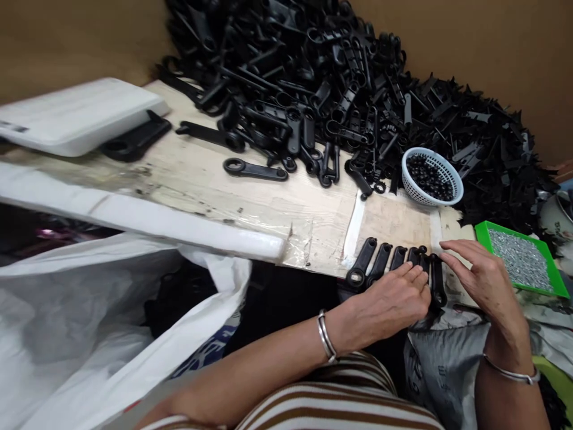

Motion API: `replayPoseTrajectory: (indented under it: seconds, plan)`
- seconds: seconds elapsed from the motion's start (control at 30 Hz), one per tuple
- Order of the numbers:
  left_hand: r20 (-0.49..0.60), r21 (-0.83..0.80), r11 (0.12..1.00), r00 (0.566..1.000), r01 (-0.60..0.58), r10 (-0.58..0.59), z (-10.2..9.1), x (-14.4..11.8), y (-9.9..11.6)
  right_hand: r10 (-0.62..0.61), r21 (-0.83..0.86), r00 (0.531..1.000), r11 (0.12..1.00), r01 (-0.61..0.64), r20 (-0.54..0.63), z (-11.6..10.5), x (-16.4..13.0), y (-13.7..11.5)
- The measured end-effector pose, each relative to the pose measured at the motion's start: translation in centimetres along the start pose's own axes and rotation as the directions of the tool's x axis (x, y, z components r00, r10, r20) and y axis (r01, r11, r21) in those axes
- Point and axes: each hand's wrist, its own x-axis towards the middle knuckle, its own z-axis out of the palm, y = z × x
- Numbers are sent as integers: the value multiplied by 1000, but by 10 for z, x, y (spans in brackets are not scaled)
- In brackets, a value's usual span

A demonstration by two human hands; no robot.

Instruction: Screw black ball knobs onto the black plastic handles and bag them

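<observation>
A row of several black plastic arms (379, 263), each with a ring at one end, lies side by side along the front edge of the table. Across the right part of this row rests my left hand (389, 298), palm down, its fingers laid flat over the arms and hiding some of them. My right hand (487, 278) hovers at the row's right end, thumb and fingers apart and nothing seen between them. Its fingertips are close to the last black arm (437, 280); whether they touch it I cannot tell.
A large pile of black plastic parts (286, 71) covers the back. To the right stand a pale blue basket (454, 188) of small black pieces and a green tray (557, 278) of small metal pieces. A white box-like object (85, 113) lies left, above a white sack (111, 352).
</observation>
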Motion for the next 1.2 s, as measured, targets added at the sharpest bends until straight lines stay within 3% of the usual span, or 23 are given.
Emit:
replayPoseTrajectory:
  seconds: [0.2,0.43,0.7,0.93,1.1,1.2]
  plan:
    - [-87,81,996,996,23,-16,-2,-12,0,-9,42,997,999,6,80,7,8,-4]
    - [-33,154,987,999,36,-32,-2,-15,0,-61,24,980,998,58,189,13,15,-13]
    - [-63,153,988,998,32,-22,-3,-14,-2,-213,-41,959,974,224,189,22,21,-17]
    - [-89,146,989,996,38,-26,-3,-16,-3,-190,-23,962,980,198,197,14,19,-12]
    - [-95,135,989,994,58,-45,-12,-27,-4,-194,39,970,981,190,146,20,53,-28]
    - [-77,144,986,995,81,-71,-15,-35,-5,-221,20,947,975,223,232,36,93,-50]
